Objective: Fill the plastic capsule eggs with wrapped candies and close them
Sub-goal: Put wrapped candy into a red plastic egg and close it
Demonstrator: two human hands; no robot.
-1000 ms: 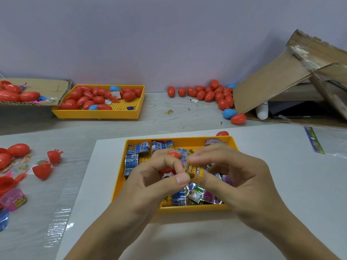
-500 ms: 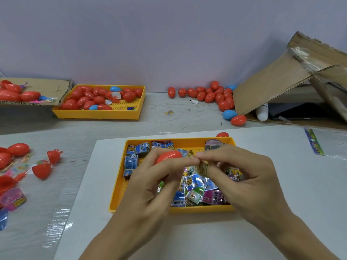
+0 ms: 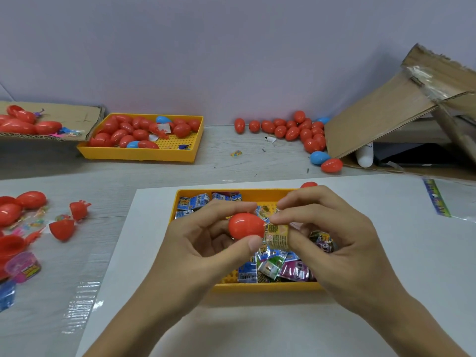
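Note:
My left hand (image 3: 206, 243) pinches a red capsule egg (image 3: 246, 225) between thumb and fingers, its open end turned right. My right hand (image 3: 327, 233) holds a yellow wrapped candy (image 3: 277, 235) against that open end, partly pushed in. Both hands hover over a yellow tray (image 3: 247, 195) filled with several wrapped candies (image 3: 280, 266) in blue, green and purple wrappers. The tray rests on a white sheet (image 3: 399, 253).
A second yellow tray (image 3: 139, 154) of red and blue eggs sits at the back left. Loose eggs (image 3: 296, 128) lie by the wall beside a cardboard box (image 3: 381, 119). Open red egg halves (image 3: 61, 229) and small toys lie at the left. One red egg (image 3: 308, 185) peeks behind the near tray.
The red egg has come fully into view, rotated sideways in my left hand. My right hand has brought the yellow candy up against its opening.

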